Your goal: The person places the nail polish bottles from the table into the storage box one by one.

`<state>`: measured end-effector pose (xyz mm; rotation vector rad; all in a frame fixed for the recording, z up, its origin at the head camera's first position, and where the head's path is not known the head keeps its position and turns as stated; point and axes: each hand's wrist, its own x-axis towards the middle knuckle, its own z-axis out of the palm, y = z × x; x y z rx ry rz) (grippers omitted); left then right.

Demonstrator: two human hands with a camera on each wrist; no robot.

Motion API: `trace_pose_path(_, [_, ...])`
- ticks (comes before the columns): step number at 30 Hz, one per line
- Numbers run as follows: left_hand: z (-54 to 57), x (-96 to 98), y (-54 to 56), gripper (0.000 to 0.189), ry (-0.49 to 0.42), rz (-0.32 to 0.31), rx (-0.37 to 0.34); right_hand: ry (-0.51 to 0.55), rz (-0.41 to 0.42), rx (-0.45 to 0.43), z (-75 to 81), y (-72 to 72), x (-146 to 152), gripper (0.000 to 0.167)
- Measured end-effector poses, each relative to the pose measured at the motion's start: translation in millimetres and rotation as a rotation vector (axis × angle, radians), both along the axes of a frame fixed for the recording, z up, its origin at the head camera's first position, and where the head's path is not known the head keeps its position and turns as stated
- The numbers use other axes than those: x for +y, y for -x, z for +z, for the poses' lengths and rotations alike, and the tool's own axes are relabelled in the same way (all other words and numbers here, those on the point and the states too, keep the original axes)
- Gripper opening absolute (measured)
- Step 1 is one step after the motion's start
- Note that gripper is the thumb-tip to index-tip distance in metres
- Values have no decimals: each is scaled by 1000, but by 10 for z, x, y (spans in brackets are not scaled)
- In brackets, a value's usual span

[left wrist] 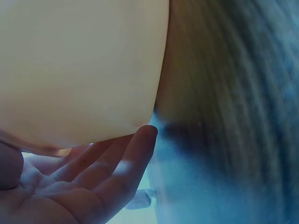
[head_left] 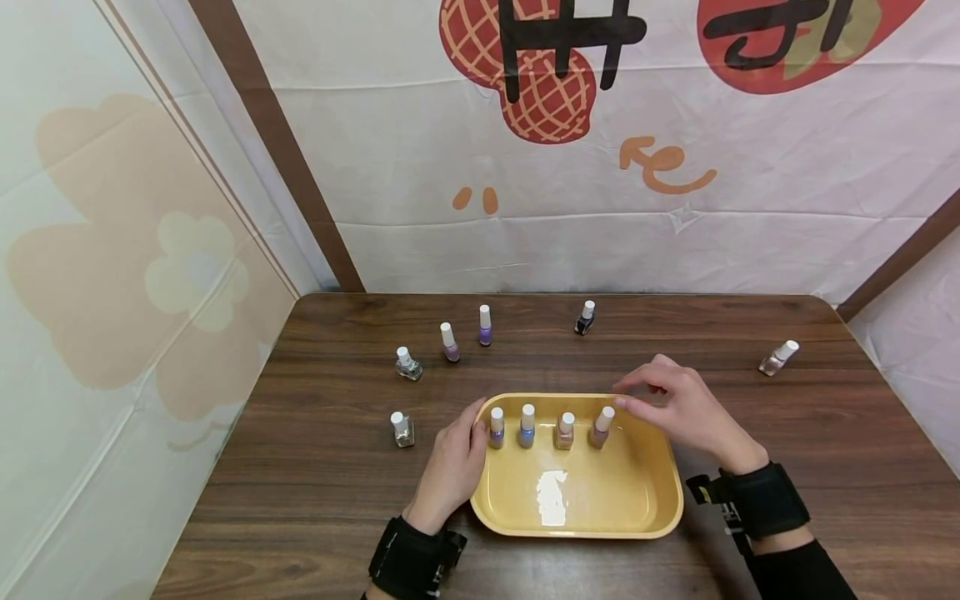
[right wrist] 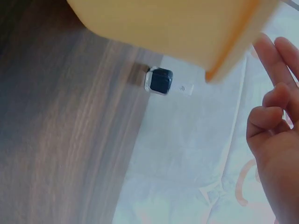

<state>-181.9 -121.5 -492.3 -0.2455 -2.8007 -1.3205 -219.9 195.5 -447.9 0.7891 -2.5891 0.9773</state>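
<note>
A yellow tray (head_left: 615, 496) bears a row of nail polish bottles with white caps: a purple one (head_left: 497, 435), a blue one (head_left: 527, 435), a pinkish one (head_left: 564, 435) and a mauve one (head_left: 598, 435). My left hand (head_left: 450, 467) holds the tray's left side, thumb at the rim; in the left wrist view its fingers (left wrist: 126, 163) lie against the outside and underside. At the far right rim is my right hand (head_left: 686, 408), thumb and forefinger apart, close to the mauve bottle's cap. Nothing is seen in its grasp; whether it touches the rim I cannot tell.
On the wooden table (head_left: 315, 500), more bottles stand beyond the tray: purple (head_left: 485, 333), mauve (head_left: 450, 348) and black (head_left: 582, 322). Two clear-glass ones (head_left: 408, 367) (head_left: 403, 431) are at left, a pale one (head_left: 772, 362) at far right. A printed cloth (head_left: 375, 150) hangs behind.
</note>
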Motion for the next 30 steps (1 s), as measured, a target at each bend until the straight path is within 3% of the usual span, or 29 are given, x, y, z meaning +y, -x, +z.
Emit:
trace_pose_path(12, [5,7,5,40,-1,2,-11,26,-48,109,54,34,161,24])
trace_pose_path(22, [6,0,0,39,0,6,8,79,-174,140,66,70,362,26])
trace_pose_path(30, [-1,-1,4,39,-3,4,8,170,-338,42,56,103,647,20])
